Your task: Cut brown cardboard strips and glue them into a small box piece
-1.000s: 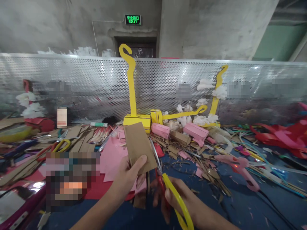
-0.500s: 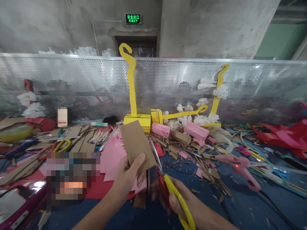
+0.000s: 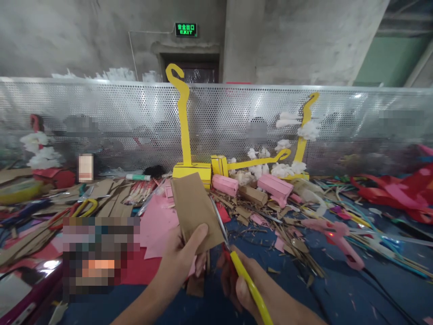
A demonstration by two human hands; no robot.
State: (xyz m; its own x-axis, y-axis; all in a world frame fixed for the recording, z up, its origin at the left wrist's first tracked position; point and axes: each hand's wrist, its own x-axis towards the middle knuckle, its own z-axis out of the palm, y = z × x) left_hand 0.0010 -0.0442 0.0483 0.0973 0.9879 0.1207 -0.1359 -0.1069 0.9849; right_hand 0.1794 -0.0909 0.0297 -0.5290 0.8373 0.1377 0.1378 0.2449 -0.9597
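Observation:
My left hand (image 3: 189,253) grips a flat brown piece of cardboard (image 3: 195,210) near its lower end, thumb across its face. In my right hand (image 3: 248,282) is a pair of scissors (image 3: 248,280) with one yellow and one red handle. The blades lie along the cardboard's right edge, close together; whether they are cutting into it I cannot tell. Below my left hand a small strip of cardboard (image 3: 195,286) rests on the blue table. Pink paper (image 3: 157,225) and red paper (image 3: 140,266) lie to the left of my left hand.
Yellow hook-topped stands (image 3: 183,131) rise at the back before a perforated metal panel (image 3: 223,122). Pink boxes (image 3: 274,188) and cardboard scraps (image 3: 297,253) lie centre right. A pink glue gun (image 3: 341,237) with a black cord lies at right. Another pair of scissors (image 3: 86,207) sits left.
The scissors have moved up against the cardboard's right edge, and their blades and handles have come closer together. The cardboard has shifted slightly right and down.

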